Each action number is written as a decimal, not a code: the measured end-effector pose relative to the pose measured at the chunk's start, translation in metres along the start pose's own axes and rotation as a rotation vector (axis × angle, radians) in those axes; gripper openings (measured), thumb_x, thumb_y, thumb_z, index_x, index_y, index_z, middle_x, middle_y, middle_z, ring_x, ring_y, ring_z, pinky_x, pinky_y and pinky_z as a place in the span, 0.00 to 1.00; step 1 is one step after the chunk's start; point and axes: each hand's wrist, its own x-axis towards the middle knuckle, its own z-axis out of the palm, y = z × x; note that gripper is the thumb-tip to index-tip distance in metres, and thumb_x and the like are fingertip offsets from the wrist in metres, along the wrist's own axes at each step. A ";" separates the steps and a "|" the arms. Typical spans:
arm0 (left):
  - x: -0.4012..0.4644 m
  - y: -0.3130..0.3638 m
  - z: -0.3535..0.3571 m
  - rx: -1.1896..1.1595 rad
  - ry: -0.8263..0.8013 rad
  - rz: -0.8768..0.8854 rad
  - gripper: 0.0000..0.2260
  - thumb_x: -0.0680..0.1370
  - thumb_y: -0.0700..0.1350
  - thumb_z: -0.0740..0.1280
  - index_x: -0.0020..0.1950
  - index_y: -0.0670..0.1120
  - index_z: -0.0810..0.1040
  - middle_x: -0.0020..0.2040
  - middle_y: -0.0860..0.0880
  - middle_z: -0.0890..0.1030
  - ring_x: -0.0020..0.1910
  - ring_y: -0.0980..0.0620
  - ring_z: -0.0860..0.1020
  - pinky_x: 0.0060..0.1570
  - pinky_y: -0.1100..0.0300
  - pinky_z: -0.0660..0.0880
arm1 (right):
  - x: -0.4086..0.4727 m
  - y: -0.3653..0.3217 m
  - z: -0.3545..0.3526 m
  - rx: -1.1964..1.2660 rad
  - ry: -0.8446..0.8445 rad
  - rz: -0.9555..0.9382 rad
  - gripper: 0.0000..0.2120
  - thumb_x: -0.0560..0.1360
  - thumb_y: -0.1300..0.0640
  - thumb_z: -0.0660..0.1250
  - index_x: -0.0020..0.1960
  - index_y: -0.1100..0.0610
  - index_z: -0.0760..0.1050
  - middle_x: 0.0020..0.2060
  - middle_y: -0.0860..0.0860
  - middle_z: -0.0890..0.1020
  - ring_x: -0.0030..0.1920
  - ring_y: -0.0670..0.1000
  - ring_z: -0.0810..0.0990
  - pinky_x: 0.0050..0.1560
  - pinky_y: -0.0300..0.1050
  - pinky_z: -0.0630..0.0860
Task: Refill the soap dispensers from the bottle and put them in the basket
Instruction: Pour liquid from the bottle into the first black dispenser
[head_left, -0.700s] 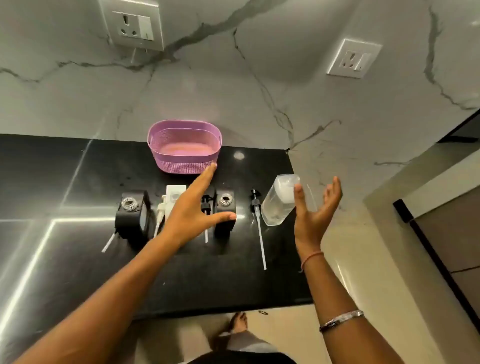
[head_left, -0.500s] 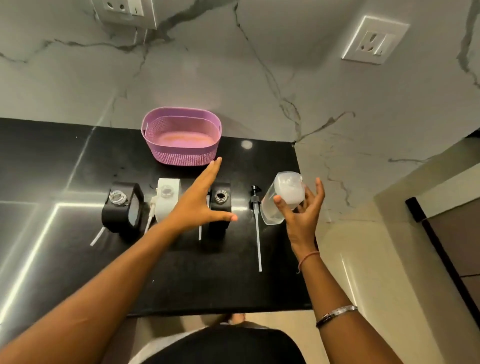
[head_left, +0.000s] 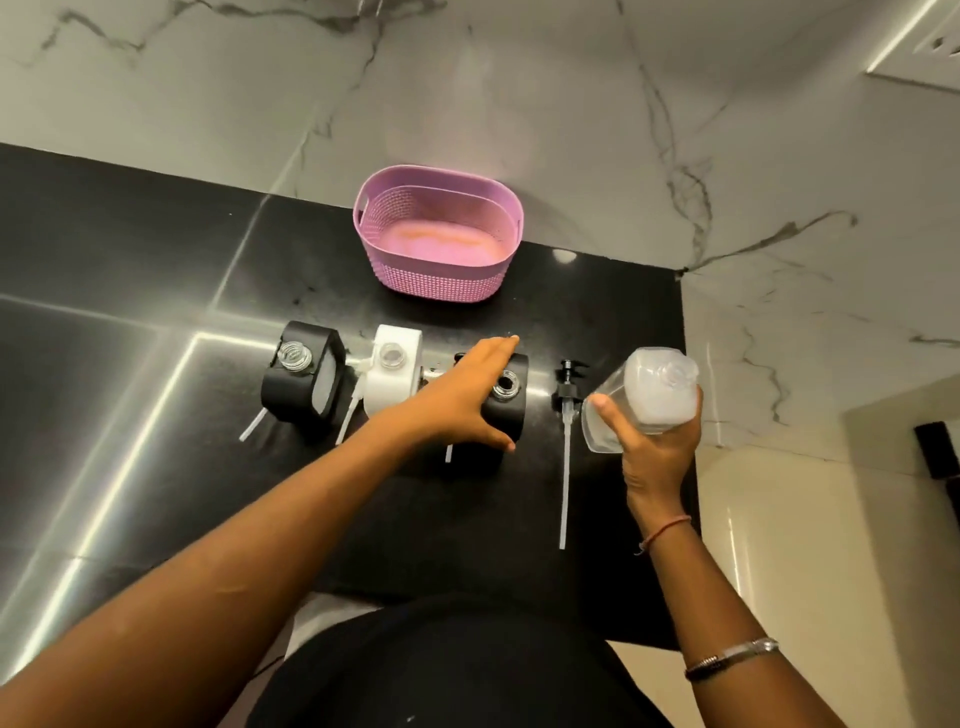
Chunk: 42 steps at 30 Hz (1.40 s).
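Note:
Three uncapped soap dispensers stand in a row on the black counter (head_left: 130, 291): a black one (head_left: 301, 371) at the left, a white one (head_left: 390, 376) in the middle, and another black one (head_left: 506, 400) at the right. My left hand (head_left: 457, 397) reaches over the right black dispenser with straight fingers and the thumb spread in front of it. Wrapped in my right hand (head_left: 652, 447) is the clear refill bottle (head_left: 641, 397) of white soap, at the counter's right end. A pink basket (head_left: 439, 234) stands behind the row.
A black pump head with a long white tube (head_left: 566, 431) lies between the right dispenser and the bottle. Other pump tubes (head_left: 253, 425) stick out beside the left and middle dispensers. The counter ends at the right, just past the bottle. A marble wall rises behind.
My right hand has closed round the refill bottle, which it had only been reaching toward. My left hand has dropped lower, over the right black dispenser. The camera has tilted down.

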 end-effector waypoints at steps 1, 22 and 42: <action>0.001 0.000 0.001 -0.003 -0.011 0.002 0.62 0.69 0.50 0.85 0.87 0.48 0.43 0.87 0.51 0.48 0.85 0.50 0.51 0.83 0.53 0.56 | 0.000 -0.001 0.000 -0.006 0.012 -0.002 0.43 0.63 0.47 0.84 0.73 0.52 0.70 0.65 0.46 0.78 0.68 0.50 0.78 0.67 0.50 0.79; 0.003 -0.009 0.002 -0.049 -0.045 0.059 0.60 0.67 0.47 0.86 0.87 0.53 0.50 0.84 0.55 0.51 0.83 0.52 0.55 0.78 0.56 0.62 | 0.001 -0.027 0.003 -0.190 0.142 -0.177 0.39 0.66 0.54 0.85 0.69 0.52 0.68 0.61 0.41 0.75 0.63 0.43 0.78 0.63 0.39 0.79; 0.000 -0.019 0.007 -0.118 -0.021 0.116 0.63 0.65 0.44 0.87 0.87 0.54 0.47 0.83 0.54 0.54 0.82 0.55 0.57 0.79 0.57 0.61 | 0.000 -0.058 -0.014 -0.301 -0.480 -0.277 0.37 0.65 0.53 0.86 0.68 0.54 0.73 0.62 0.44 0.80 0.63 0.46 0.80 0.63 0.38 0.78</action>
